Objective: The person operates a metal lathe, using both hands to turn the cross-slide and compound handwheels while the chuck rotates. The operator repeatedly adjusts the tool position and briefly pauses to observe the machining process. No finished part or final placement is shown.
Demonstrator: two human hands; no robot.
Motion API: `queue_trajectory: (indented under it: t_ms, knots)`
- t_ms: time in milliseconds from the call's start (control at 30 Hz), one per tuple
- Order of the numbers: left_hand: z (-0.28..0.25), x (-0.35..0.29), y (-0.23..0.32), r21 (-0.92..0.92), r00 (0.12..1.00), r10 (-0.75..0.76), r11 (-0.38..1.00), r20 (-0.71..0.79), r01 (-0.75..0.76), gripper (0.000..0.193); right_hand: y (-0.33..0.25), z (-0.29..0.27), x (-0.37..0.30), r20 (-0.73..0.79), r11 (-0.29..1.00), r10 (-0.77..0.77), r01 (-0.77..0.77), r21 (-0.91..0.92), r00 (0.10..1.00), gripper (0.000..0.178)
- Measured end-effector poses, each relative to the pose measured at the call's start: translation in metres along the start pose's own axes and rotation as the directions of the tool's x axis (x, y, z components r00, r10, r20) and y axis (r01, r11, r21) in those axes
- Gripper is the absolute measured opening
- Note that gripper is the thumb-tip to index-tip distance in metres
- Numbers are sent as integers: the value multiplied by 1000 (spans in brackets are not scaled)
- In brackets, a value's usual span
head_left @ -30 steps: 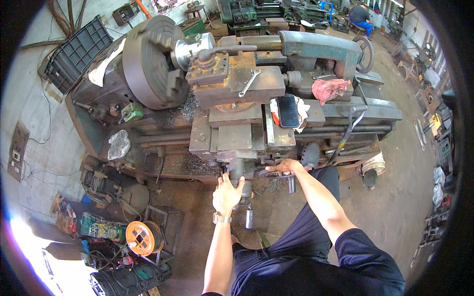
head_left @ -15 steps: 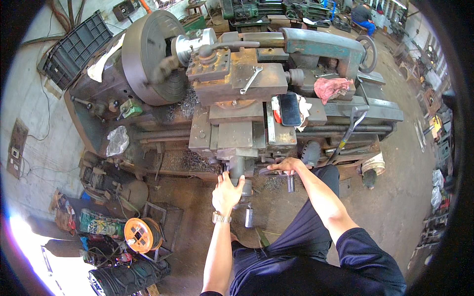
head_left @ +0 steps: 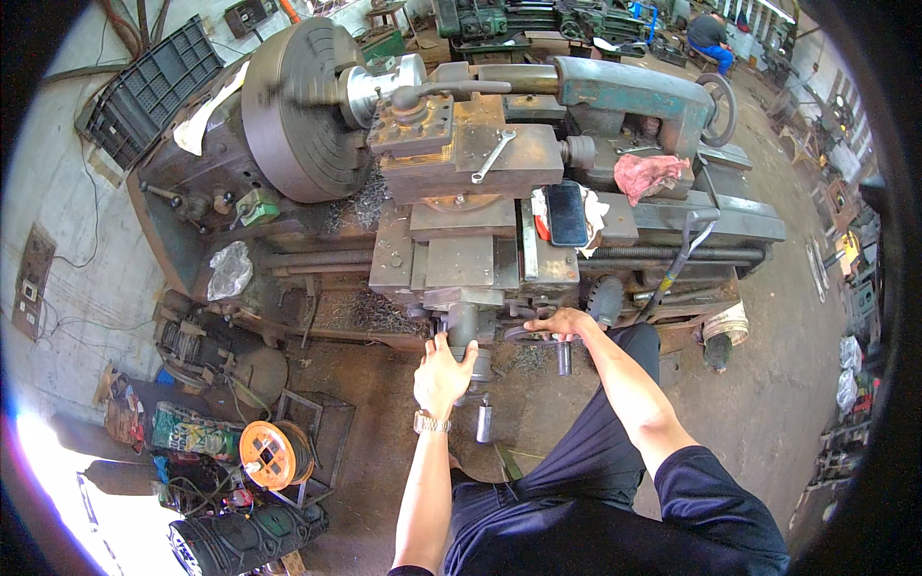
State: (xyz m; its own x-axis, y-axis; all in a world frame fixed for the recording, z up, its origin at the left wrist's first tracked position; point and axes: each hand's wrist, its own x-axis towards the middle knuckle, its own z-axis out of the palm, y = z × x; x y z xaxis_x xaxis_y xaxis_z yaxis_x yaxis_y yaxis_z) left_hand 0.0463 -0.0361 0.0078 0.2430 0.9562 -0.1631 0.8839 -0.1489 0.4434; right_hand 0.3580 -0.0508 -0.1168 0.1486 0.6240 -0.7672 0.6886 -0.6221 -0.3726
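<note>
The lathe's large round chuck [head_left: 288,125] is blurred by turning and carries a shiny metal workpiece [head_left: 367,93]. Beside it stands the tool post [head_left: 411,128] on the carriage. My left hand [head_left: 444,376] is curled against the grey cylindrical cross-slide handle hub [head_left: 463,324], thumb over its near side; its other fingertips are partly hidden. Below hangs a crank grip [head_left: 483,420]. My right hand [head_left: 565,324] has its fingers closed around the rim of the carriage handwheel [head_left: 519,334], whose grip [head_left: 564,359] points down.
An open-end wrench [head_left: 494,156] lies on the compound slide. A phone [head_left: 567,215] rests on white cloth, with a pink rag [head_left: 648,177] farther right. An orange cable reel [head_left: 269,455] stands lower left. Another person [head_left: 709,41] sits far back right.
The chuck has turned, its blurred jaw now showing elsewhere. Both hands stay in place on the controls. The view has shifted slightly.
</note>
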Motion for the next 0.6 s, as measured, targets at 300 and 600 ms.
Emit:
queue_trajectory:
  t_ms: [300,600]
  knots:
    - [0,1,-3,-10,1000,9,1000,18,-8,72,-4,-4,-18,-17,995,31,-30,94,999,93]
    - [1,1,-3,7,1000,7,1000,-7,-7,72,1,4,-19,-141,999,-18,25,45,990,96]
